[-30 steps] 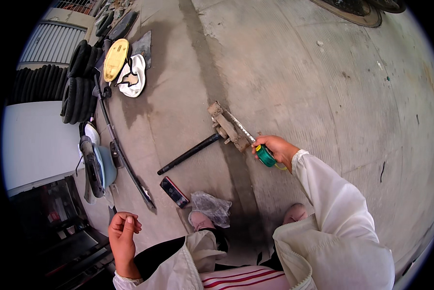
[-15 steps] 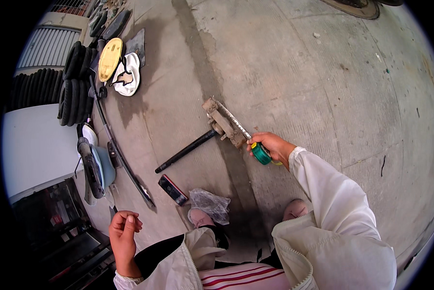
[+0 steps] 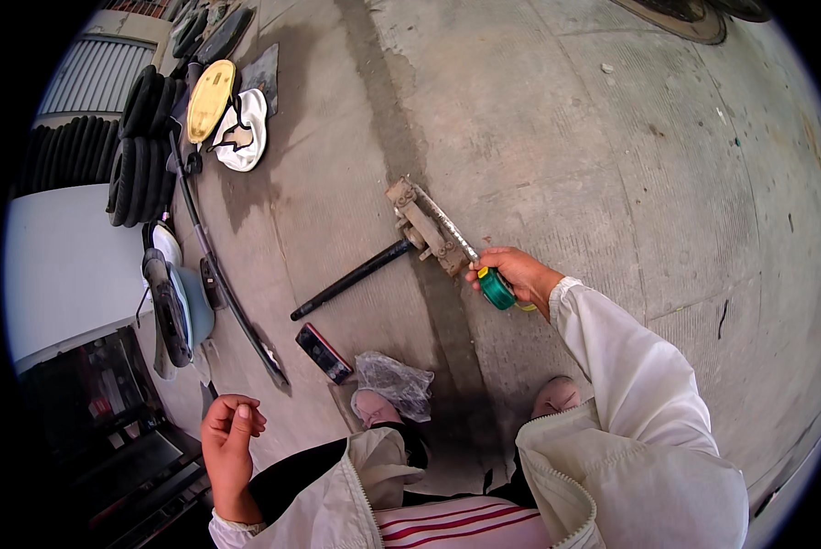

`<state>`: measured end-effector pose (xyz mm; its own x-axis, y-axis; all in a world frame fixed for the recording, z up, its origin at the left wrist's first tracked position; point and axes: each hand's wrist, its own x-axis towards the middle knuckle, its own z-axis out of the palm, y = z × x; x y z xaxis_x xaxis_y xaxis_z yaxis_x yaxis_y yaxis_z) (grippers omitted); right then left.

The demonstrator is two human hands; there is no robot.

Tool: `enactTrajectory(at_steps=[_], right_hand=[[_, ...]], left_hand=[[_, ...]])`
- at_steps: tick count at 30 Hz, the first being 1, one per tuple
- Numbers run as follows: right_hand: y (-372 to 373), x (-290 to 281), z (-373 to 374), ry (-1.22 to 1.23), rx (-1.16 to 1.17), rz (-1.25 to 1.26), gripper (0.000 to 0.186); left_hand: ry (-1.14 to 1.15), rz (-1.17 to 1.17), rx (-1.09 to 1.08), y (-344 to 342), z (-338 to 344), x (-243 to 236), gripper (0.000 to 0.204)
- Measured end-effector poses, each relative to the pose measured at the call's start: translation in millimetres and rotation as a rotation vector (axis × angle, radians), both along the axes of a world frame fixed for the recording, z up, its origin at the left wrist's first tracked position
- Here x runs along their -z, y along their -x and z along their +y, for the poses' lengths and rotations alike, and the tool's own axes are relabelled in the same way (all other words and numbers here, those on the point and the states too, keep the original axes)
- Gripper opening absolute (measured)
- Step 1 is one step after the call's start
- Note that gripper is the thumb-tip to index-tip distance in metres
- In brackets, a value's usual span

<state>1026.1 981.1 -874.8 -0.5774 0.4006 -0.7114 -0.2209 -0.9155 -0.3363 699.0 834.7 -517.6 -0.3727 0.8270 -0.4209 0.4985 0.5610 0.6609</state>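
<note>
My right hand (image 3: 511,274) grips a green tape measure (image 3: 495,289) with a yellow button. Its pale blade (image 3: 456,235) reaches up and left along a rusty metal fitting (image 3: 421,226) on the concrete. A long black bar (image 3: 346,284) runs from that fitting down to the left. My left hand (image 3: 233,430) is held low at the left, fingers curled against the thumb, nothing visible in them. Below the bar lie a dark phone-like object (image 3: 324,353) with a red edge and a crumpled clear plastic bag (image 3: 392,384), partly over my left shoe.
Along the left are stacked tires (image 3: 140,178), a curved dark pole (image 3: 214,265), yellow (image 3: 211,99) and white (image 3: 243,137) padded pieces, a light blue piece (image 3: 195,306) and a white panel (image 3: 63,265). Dark round objects (image 3: 667,18) sit at the top right.
The view has shifted slightly, and my right hand with the tape sits a little higher and further left in it. Both hands keep the same grip and shape.
</note>
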Motion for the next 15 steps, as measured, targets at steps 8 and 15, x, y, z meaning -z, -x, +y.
enactTrajectory(at_steps=[8,15], right_hand=[[-1.3,0.0,0.0,-0.01,-0.009,-0.006,0.017],[-0.3,0.7,-0.3,-0.019,-0.014,-0.015,0.018]], left_hand=[[0.007,-0.013,-0.009,1.0,-1.1,-1.1,0.021],[0.019,-0.012,-0.011,0.1,-0.5,-1.8,0.021]])
